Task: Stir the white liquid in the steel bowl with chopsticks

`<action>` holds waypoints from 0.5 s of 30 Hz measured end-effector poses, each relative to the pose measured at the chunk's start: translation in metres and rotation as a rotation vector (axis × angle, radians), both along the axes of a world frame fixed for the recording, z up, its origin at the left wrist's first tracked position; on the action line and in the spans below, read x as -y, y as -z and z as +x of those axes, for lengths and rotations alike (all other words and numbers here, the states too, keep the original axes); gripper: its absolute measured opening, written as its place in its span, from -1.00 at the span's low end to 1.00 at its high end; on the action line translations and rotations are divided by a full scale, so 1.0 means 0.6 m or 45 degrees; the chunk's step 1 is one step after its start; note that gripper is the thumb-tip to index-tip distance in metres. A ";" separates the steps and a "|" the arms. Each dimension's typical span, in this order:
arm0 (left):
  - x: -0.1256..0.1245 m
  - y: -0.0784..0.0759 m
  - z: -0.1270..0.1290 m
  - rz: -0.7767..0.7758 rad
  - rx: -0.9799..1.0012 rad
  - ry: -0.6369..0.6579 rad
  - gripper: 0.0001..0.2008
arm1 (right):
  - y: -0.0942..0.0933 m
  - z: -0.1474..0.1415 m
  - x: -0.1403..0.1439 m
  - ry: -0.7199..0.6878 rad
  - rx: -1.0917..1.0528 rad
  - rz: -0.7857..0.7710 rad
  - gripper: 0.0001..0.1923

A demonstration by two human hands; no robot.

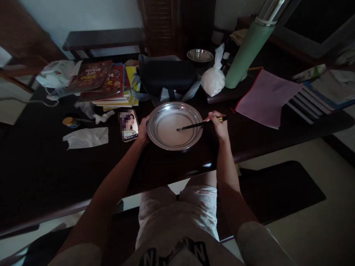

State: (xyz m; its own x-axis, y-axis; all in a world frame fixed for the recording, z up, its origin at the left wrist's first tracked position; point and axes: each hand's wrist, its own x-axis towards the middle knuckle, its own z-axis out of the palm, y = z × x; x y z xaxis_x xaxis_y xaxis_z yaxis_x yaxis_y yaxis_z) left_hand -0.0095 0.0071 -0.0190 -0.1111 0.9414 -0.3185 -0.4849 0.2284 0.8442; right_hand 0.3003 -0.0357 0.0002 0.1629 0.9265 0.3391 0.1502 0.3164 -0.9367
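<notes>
A round metal basin [175, 147] is at the near middle of the dark table, with a pale, cloudy layer [169, 135] across its bottom. My left hand [143, 130] is closed on the basin's left rim, thumb on top. In my right hand [218, 122], at the basin's right side, is a slim dark paintbrush [194, 126]. Its bristle tip points left and down to the pale layer near the middle; whether it touches is hard to tell. Some fingers of this hand reach the right rim. Left of my left hand lies a phone [129, 125] with its screen lit.
Books [102, 81], a black bag [169, 75], a second metal bowl [200, 55], a knotted bag of white powder [213, 81] and a tall green flask [246, 55] line the back. A pink mesh pouch [266, 98] lies right; a tissue [85, 138] and small jar [70, 122] lie left.
</notes>
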 end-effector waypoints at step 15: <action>0.003 -0.005 0.003 -0.038 -0.004 -0.009 -0.82 | -0.009 -0.006 0.005 -0.128 0.078 -0.059 -0.43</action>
